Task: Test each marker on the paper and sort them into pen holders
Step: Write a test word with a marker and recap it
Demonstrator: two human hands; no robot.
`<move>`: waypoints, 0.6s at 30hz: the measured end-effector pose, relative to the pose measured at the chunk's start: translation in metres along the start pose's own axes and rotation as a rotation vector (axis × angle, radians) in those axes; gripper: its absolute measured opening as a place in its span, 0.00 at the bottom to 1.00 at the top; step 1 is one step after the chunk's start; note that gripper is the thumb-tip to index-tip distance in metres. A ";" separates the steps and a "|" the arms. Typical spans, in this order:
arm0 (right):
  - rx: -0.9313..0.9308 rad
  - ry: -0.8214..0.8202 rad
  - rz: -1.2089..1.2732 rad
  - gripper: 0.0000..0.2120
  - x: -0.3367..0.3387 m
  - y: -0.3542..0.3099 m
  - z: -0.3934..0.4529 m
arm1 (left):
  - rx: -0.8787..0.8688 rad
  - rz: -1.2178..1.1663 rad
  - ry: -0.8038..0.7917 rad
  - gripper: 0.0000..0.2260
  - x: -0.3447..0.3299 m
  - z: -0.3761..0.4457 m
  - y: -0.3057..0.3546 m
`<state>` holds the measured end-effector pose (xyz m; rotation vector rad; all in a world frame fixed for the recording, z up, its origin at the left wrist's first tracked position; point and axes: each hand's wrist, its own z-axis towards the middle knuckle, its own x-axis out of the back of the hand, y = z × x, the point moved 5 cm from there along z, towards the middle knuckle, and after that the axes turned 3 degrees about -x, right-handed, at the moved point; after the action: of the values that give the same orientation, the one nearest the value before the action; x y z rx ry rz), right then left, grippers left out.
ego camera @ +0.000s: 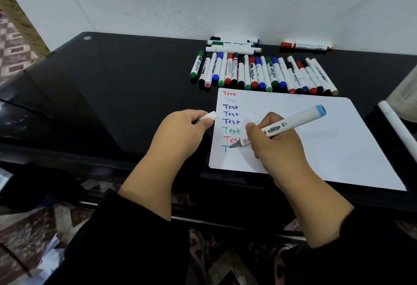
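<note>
A white sheet of paper lies on the black table, with several coloured "Test" words down its left side. My right hand grips a white marker with a light-blue end cap; its tip touches the paper beside a blue "T" at the bottom of the list. My left hand holds the marker's white cap just left of the paper's edge. A row of several capped markers lies behind the paper.
Three markers lie crosswise by the wall, and a red-capped marker lies apart to their right. A white marker and a pale container sit at the right edge. The black glass table extends left.
</note>
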<state>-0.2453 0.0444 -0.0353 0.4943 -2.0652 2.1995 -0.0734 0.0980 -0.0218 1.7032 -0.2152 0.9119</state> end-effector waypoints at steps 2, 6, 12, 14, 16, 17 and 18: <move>0.014 -0.010 -0.030 0.16 -0.001 0.000 0.000 | -0.010 0.009 0.001 0.13 0.000 0.000 0.000; 0.023 0.006 -0.035 0.16 -0.001 0.000 0.000 | -0.017 0.007 0.003 0.13 -0.001 -0.001 0.001; 0.023 -0.015 -0.025 0.16 -0.001 0.000 -0.001 | -0.005 -0.008 0.004 0.12 -0.001 -0.001 0.001; 0.025 0.012 -0.001 0.17 0.002 -0.001 -0.001 | -0.005 -0.012 0.007 0.12 0.000 -0.002 0.001; 0.022 0.024 0.001 0.17 0.002 -0.001 0.000 | -0.003 -0.018 0.008 0.12 0.000 -0.002 0.000; 0.018 0.022 -0.003 0.17 0.002 0.000 0.000 | 0.000 -0.019 0.007 0.13 0.000 -0.002 0.000; 0.015 0.017 -0.011 0.16 0.002 0.000 -0.001 | 0.002 -0.020 0.004 0.13 -0.001 -0.001 0.001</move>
<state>-0.2473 0.0447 -0.0347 0.4849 -2.0341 2.2067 -0.0748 0.0989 -0.0216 1.7024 -0.1940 0.9007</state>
